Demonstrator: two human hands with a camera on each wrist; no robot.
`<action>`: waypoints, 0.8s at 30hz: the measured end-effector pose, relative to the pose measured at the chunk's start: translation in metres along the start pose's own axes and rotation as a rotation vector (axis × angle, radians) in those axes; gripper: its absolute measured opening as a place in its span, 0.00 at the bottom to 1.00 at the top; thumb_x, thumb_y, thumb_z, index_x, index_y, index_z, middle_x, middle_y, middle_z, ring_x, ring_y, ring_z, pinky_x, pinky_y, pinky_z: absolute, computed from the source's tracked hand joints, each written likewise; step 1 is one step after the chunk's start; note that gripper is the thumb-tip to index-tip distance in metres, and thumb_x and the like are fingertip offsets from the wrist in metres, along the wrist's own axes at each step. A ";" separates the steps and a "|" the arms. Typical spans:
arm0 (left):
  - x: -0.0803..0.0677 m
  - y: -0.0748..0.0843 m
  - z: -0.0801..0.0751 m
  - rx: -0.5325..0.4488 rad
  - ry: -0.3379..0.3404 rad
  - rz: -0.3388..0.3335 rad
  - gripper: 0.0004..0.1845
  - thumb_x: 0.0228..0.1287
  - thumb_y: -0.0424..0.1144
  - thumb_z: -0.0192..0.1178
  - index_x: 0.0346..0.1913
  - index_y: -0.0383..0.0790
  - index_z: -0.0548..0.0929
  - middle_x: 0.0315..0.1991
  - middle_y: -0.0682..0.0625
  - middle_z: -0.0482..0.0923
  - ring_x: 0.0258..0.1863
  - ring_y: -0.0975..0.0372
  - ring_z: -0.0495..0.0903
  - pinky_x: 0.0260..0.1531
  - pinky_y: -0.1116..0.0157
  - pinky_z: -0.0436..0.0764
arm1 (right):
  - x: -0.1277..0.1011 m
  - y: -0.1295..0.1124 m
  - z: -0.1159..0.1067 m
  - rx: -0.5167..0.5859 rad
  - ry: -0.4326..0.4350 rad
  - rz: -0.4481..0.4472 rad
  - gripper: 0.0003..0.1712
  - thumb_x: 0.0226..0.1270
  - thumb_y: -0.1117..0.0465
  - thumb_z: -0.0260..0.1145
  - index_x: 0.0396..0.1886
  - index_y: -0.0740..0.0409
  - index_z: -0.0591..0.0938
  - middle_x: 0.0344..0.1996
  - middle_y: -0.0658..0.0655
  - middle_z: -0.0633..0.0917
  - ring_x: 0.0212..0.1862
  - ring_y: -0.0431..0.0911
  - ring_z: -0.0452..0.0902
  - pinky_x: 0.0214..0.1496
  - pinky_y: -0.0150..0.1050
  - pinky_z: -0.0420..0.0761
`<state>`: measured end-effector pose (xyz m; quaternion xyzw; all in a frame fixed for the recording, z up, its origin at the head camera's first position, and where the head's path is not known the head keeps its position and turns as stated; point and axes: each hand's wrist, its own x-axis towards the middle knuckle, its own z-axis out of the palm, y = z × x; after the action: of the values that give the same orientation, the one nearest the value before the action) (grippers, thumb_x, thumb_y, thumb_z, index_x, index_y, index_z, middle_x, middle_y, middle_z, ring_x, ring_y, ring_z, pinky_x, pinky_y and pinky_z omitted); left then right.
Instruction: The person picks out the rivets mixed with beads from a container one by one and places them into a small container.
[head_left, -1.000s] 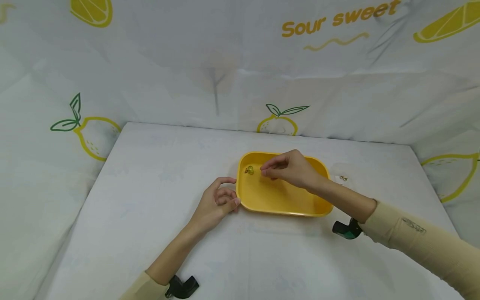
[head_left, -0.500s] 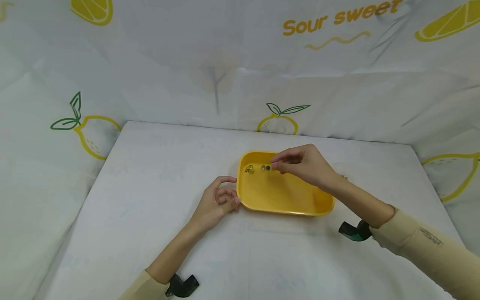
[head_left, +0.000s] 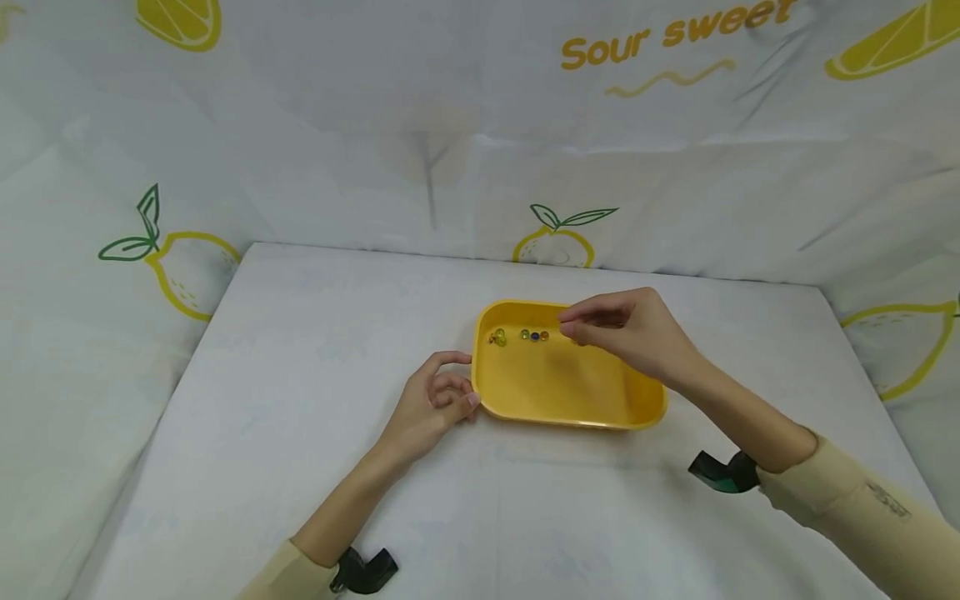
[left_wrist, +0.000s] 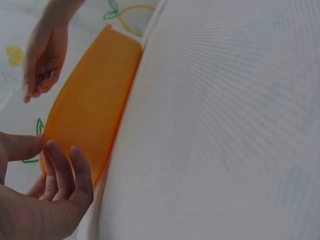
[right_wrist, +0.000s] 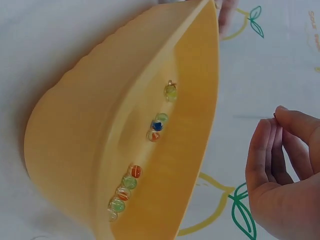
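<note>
A yellow tray stands on the white table. My left hand holds its left end, thumb and curled fingers at the rim. Along the tray's far side lie glass marbles: yellow-green marbles with a tiny gold piece beside them, then a blue marble between a green and an orange one. Several more marbles line up farther right, mostly hidden by my right hand in the head view. My right hand is above the tray's far right part, thumb and fingertip pinching a tiny dark thing.
White cloth with lemon prints hangs behind and beside the table. A black wrist camera mount sticks out below my right forearm, and another black mount is at my left wrist.
My right hand has moved right and lifted slightly, uncovering the green, blue and orange marbles. Its wrist now covers the small gold pieces right of the tray. My left hand stays at the tray.
</note>
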<state>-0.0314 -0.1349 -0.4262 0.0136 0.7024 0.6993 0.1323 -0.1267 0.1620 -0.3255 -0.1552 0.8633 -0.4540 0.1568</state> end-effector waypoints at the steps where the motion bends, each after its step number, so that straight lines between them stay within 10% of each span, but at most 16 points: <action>1: 0.000 0.000 0.000 -0.002 -0.001 0.000 0.30 0.69 0.28 0.67 0.72 0.39 0.72 0.39 0.48 0.84 0.35 0.53 0.87 0.43 0.67 0.86 | -0.001 0.000 -0.001 0.009 0.003 -0.006 0.12 0.73 0.59 0.76 0.52 0.57 0.93 0.47 0.59 0.94 0.44 0.40 0.92 0.50 0.32 0.91; 24: 0.000 0.001 0.000 -0.012 -0.004 -0.003 0.30 0.70 0.28 0.67 0.72 0.40 0.72 0.39 0.48 0.84 0.36 0.51 0.87 0.43 0.67 0.87 | -0.027 0.011 -0.030 0.006 0.157 -0.035 0.16 0.72 0.55 0.77 0.54 0.59 0.92 0.43 0.42 0.93 0.42 0.39 0.91 0.48 0.27 0.88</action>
<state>-0.0315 -0.1348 -0.4250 0.0130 0.6981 0.7031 0.1348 -0.1159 0.2015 -0.3151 -0.1338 0.8686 -0.4701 0.0812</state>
